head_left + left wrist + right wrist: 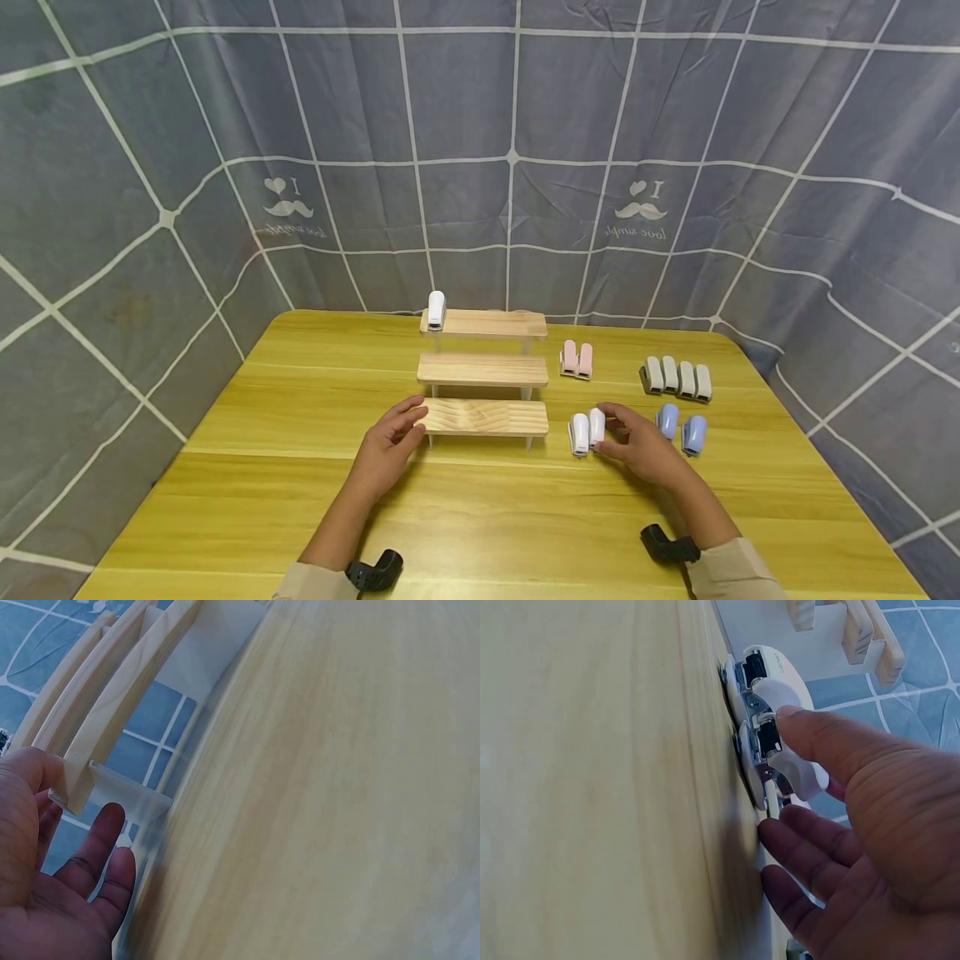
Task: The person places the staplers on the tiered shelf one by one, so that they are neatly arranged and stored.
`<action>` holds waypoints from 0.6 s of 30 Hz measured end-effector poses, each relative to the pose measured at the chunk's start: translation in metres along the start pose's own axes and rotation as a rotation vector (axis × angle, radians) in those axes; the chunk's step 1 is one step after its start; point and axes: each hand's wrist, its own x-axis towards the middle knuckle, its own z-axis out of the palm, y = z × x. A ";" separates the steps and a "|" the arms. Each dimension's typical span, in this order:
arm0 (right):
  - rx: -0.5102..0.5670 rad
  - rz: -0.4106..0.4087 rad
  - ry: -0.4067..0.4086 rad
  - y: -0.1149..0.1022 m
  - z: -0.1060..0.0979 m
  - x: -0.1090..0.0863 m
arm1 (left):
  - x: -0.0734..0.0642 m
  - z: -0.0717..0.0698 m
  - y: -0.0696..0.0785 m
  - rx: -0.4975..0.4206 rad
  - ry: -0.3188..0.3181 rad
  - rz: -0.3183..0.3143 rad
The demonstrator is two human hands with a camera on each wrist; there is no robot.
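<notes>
A three-tier wooden display shelf (482, 417) stands mid-table on clear supports. My left hand (386, 450) holds the left end of its lowest board, the thumb against the board (101, 735) and the other fingers loosely bent. A white mini stapler (437, 309) stands at the left of the top board. Right of the shelf, two more white mini staplers stand side by side on the table. My right hand (637, 442) pinches the right-hand stapler (596, 427) between thumb and index finger; the left-hand one (578, 434) is beside it. The index fingertip is partly hidden in the right wrist view.
Two pink staplers (576, 358) stand behind the white pair. Several grey staplers (677, 377) form a row farther right. Two blue staplers, one nearer (694, 435) and one farther (667, 421), are just beyond my right hand. A grey checked curtain (465, 200) surrounds the table's back and sides.
</notes>
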 end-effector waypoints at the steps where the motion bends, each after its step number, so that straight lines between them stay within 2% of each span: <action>1: -0.006 0.002 0.000 0.000 0.000 0.000 | 0.000 0.000 0.000 0.001 0.003 0.008; 13: -0.085 -0.015 0.029 0.000 0.005 -0.001 | 0.000 -0.001 0.002 -0.004 -0.010 -0.021; 18: -0.114 -0.019 0.048 0.000 0.007 -0.002 | -0.002 0.000 0.006 -0.009 -0.006 -0.012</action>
